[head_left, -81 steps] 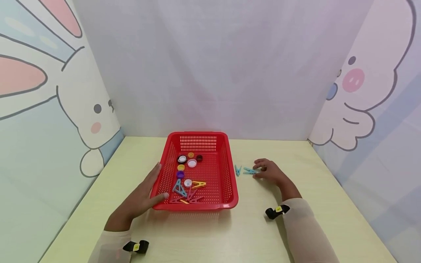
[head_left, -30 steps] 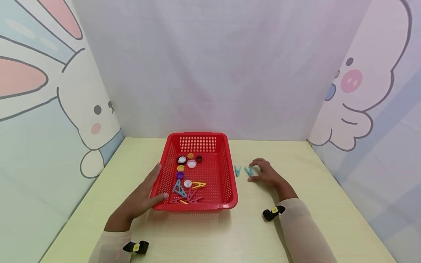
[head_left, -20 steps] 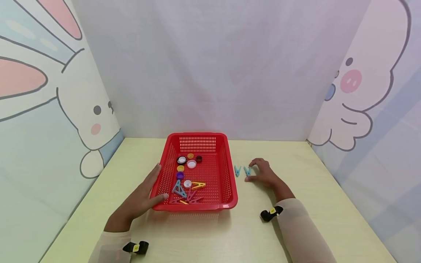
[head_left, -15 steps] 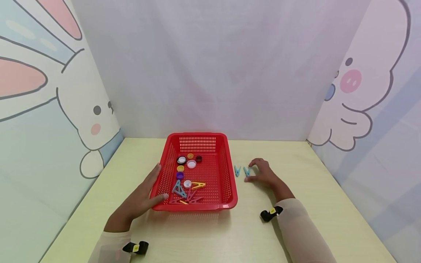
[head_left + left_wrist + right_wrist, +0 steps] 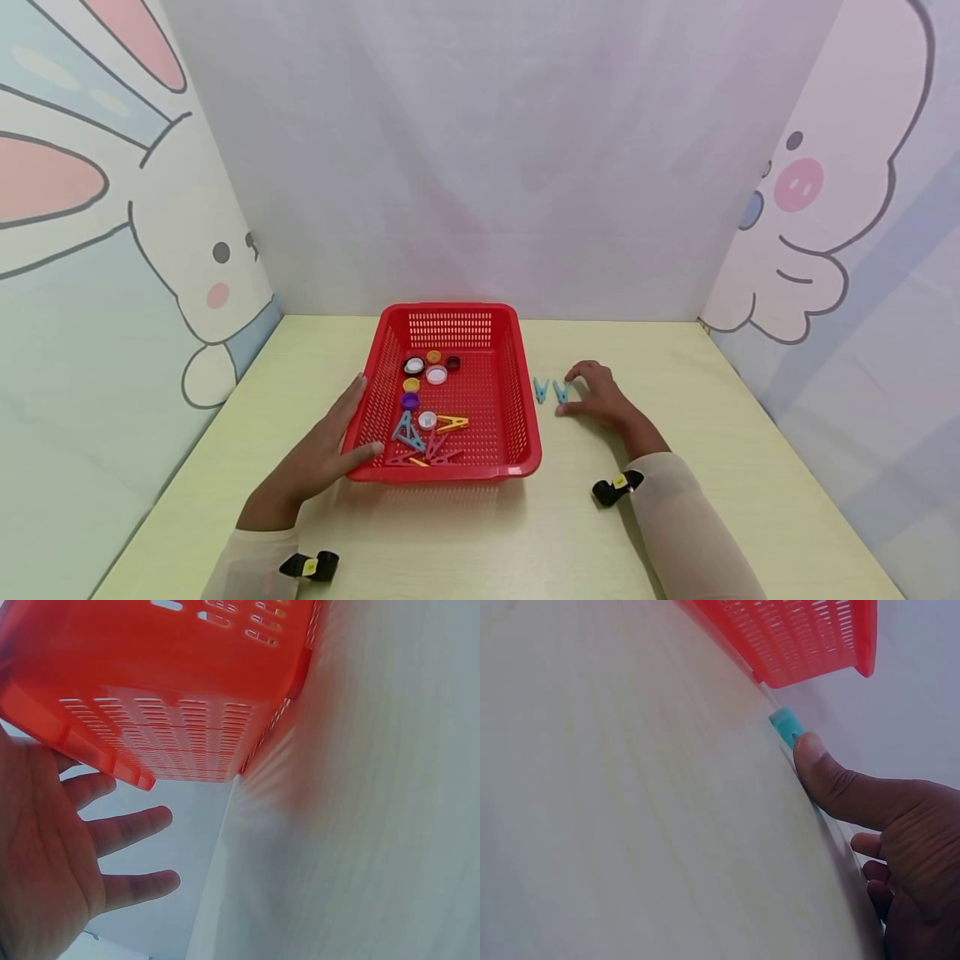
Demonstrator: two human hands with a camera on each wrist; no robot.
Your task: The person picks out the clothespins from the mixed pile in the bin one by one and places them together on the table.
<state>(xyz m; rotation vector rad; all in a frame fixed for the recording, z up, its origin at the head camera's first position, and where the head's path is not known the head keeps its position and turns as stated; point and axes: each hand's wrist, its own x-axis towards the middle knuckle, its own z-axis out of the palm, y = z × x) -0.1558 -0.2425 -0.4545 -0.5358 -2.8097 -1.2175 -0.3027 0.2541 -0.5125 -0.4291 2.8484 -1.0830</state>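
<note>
In the head view a red plastic basket (image 5: 517, 472) stands on the table. My left hand (image 5: 318, 454) rests at its left side, thumb over the rim; the left wrist view shows straight, spread fingers (image 5: 131, 829) outside the basket. Right of the basket, my right hand (image 5: 603, 398) has a light-blue clothespin (image 5: 562, 392) between thumb and index finger, low at the tabletop. In the right wrist view the thumb (image 5: 821, 769) meets the end of a blue clothespin (image 5: 785, 726). Another light-blue clothespin (image 5: 541, 391) lies between this one and the basket, both set nearly parallel.
Inside the basket, blue clothespins (image 5: 410, 436), a yellow clothespin (image 5: 453, 423) and pink clothespins (image 5: 446, 457) lie near the front. Bottle caps, among them a purple cap (image 5: 410, 401) and a pink-rimmed cap (image 5: 437, 375), sit farther back. Walls (image 5: 480, 158) enclose the table (image 5: 675, 517).
My right hand has shifted left with the clothespin. That clothespin has turned from lying sideways to pointing away, closer to the other one. The left hand and basket stay put.
</note>
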